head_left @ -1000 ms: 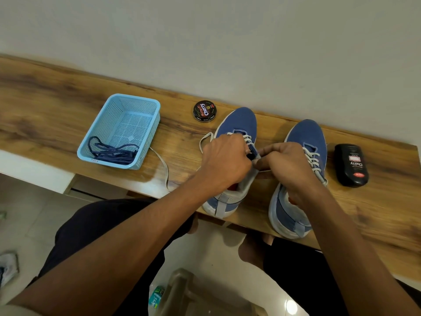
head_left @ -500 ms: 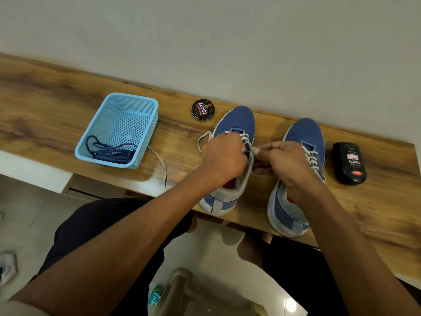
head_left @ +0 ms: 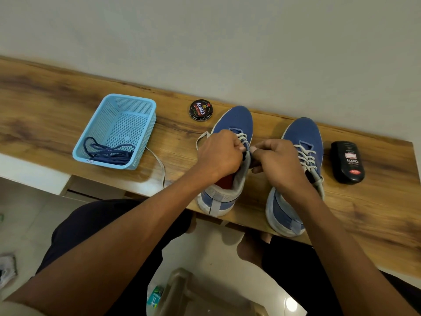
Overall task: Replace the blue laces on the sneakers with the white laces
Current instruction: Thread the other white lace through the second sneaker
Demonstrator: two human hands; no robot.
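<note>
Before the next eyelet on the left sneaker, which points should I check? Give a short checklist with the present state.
1. Blue laces out of both sneakers, lying in the basket: ok.
2. Right sneaker fully laced in white: ok.
3. Left hand holds the left sneaker steady: ok.
4. Right hand grip on the white lace tip: cannot tell, fingers hide it.
5. Loose lace tail free of snags: ok.

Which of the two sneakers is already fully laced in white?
The right sneaker, beside the black bottle; both hands work on the left sneaker, its lace trailing loose.
</note>
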